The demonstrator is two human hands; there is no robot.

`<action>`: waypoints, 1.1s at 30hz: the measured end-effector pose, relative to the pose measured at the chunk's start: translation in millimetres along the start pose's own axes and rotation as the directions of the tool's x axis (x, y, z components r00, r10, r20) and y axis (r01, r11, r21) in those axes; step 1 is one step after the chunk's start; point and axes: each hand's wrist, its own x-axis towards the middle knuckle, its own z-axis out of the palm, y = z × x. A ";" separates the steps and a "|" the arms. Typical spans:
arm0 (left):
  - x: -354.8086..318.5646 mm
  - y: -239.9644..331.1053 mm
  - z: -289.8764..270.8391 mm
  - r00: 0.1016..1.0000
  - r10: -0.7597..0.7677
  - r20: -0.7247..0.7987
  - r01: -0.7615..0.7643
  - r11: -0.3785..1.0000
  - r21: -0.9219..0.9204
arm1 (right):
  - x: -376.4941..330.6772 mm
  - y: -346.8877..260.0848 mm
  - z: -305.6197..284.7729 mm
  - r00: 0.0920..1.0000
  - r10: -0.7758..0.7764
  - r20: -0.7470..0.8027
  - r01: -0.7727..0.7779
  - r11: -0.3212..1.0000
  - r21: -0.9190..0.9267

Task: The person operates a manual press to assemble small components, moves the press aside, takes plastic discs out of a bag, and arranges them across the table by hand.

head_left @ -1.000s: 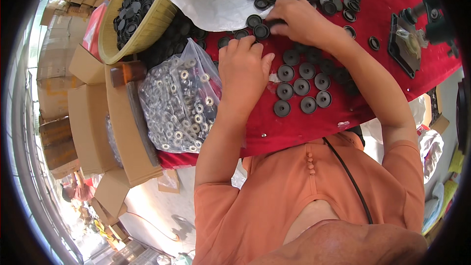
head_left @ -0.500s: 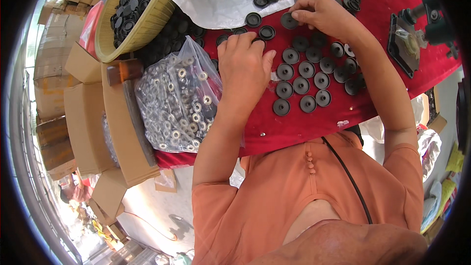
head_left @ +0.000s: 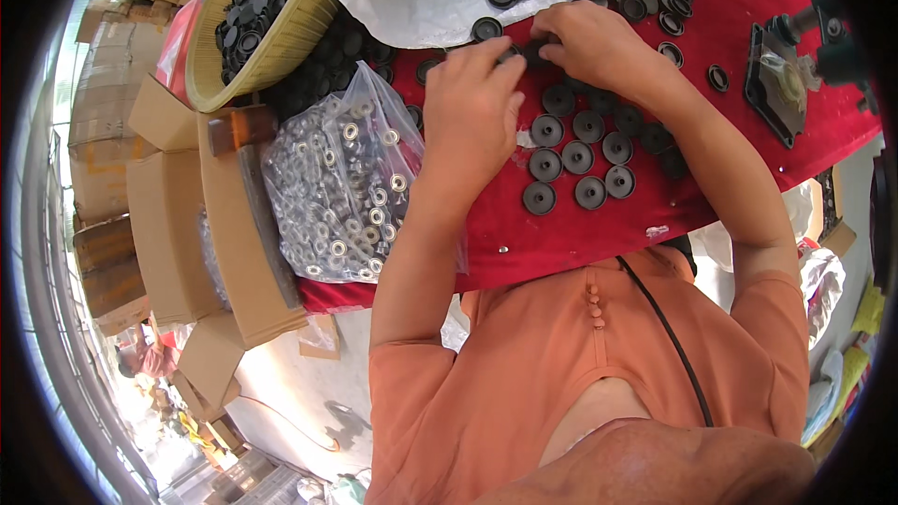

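Near the far side of the red-covered table, my right hand [head_left: 582, 45] pinches a black round plastic cap [head_left: 537, 52], partly hidden by its fingers. Just left of it, my left hand [head_left: 474, 103] reaches forward with fingers stretched and a little apart. Its fingertips are over another dark cap, mostly hidden; whether they touch it I cannot tell. Nearer to me, several round caps lie in rough rows, hollow side up, each with a small centre hub, like this cap [head_left: 577, 157]. My right forearm covers some of them. A single cap [head_left: 486, 30] lies just beyond my left fingers.
A clear bag of small metal bearings [head_left: 341, 192] lies left of my left forearm, beside an open cardboard box [head_left: 245, 252]. Behind it, a yellow basket [head_left: 210, 75] holds black discs. More caps lie on a white sack [head_left: 393, 9]. A dark green machine [head_left: 828, 37] stands right.
My right hand has moved left with the cap, close to my left hand. My left hand has shifted slightly right and farther forward. My right forearm now covers caps that were visible.
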 end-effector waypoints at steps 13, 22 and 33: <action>-8.6 -18.7 7.9 0.982 -0.137 0.132 0.079 0.925 0.372 | -13.2 2.8 -0.4 0.984 -0.172 0.048 0.176 0.979 -0.103; -2.9 9.1 9.0 0.991 0.099 0.085 -0.098 0.995 -0.022 | -42.5 59.0 -24.6 0.948 -0.168 -0.269 0.217 0.963 0.163; -1.3 18.1 15.8 0.984 0.098 0.149 -0.079 0.988 -0.134 | -43.5 91.8 -32.5 0.939 -0.040 -0.341 0.013 0.997 -0.081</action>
